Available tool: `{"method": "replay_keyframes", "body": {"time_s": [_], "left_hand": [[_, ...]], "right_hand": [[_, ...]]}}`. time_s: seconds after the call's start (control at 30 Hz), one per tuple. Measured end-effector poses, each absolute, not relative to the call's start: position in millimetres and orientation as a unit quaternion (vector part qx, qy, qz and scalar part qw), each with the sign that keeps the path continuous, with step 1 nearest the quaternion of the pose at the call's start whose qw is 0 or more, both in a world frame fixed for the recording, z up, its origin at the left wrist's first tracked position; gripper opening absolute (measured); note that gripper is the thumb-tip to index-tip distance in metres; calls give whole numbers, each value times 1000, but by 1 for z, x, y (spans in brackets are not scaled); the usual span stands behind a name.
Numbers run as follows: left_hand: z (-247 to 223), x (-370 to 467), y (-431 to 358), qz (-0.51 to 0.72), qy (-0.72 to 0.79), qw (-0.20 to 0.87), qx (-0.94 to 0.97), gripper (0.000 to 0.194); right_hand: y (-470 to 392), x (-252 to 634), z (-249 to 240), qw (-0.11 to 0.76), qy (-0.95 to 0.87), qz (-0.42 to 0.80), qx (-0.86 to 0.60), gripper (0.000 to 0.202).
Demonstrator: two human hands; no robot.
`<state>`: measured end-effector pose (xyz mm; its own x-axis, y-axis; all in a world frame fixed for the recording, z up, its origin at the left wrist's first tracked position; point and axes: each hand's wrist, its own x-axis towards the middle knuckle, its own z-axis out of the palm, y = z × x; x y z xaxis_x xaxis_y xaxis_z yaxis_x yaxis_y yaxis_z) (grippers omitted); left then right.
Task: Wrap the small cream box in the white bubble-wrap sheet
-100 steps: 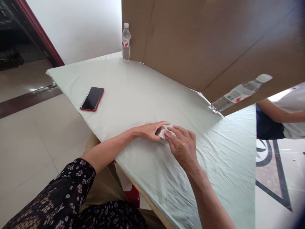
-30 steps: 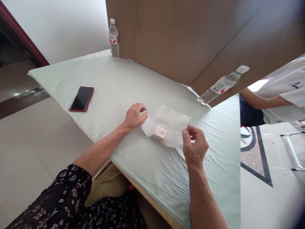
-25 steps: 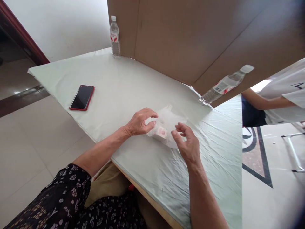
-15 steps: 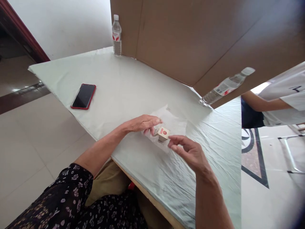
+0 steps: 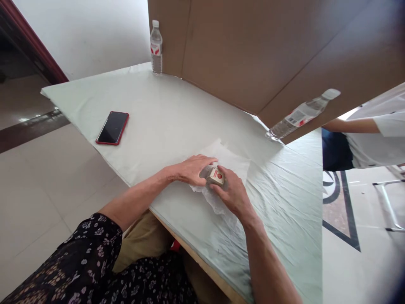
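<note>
A small cream cardboard box with a red label and a round red mark sits on a thin, crumpled white sheet. My right hand grips the box from the right, thumb at its near side and fingers at its far side. To the left, my left hand curves toward the box with thumb and fingers apart and a gap between them. Whether its fingertips touch the box I cannot tell. The sheet, which looks like thin paper or plastic, spreads under both hands on the pale green tablecloth.
A phone in a red case lies near the left table edge. A water bottle stands at the back, and another bottle stands farther right, both against a brown cardboard panel. Beyond the right edge is a person's white sleeve.
My right hand has moved left and closed on the box. My left hand has shifted slightly right toward it, its thumb now showing. The sheet's near edge has spread toward me.
</note>
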<state>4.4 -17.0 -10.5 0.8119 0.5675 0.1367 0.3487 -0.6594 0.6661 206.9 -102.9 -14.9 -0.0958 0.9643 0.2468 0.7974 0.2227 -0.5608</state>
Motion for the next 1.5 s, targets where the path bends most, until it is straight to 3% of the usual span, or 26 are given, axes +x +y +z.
{"method": "replay_keyframes", "body": {"time_s": [0.1, 0.2, 0.37, 0.5, 0.57, 0.67, 0.9, 1.27, 1.5], "left_hand": [[-17, 5, -17, 128, 276, 271, 913, 80], [-20, 6, -17, 104, 285, 254, 919, 93], [-24, 6, -17, 100, 277, 256, 921, 98], [-27, 7, -15, 102, 278, 247, 923, 101], [-28, 8, -15, 102, 285, 240, 922, 102], [-30, 9, -13, 105, 293, 232, 921, 101], [-30, 9, -9, 93, 303, 234, 919, 105], [-22, -7, -5, 24, 310, 247, 918, 113], [-22, -9, -2, 11, 311, 247, 918, 114]], "right_hand": [[-106, 220, -18, 320, -691, 117, -638, 49], [-123, 256, -18, 359, -611, 83, -701, 57], [-152, 308, -22, 287, -566, 3, -773, 61], [-156, 285, -13, 324, -573, -117, -743, 52], [-148, 262, -9, 338, -630, -92, -693, 45], [-127, 236, -13, 279, -738, 16, -614, 47], [-102, 243, -42, 137, -782, 121, -596, 79], [-103, 256, -40, 131, -796, 165, -567, 87], [-120, 271, 4, 173, -733, 225, -618, 65]]}}
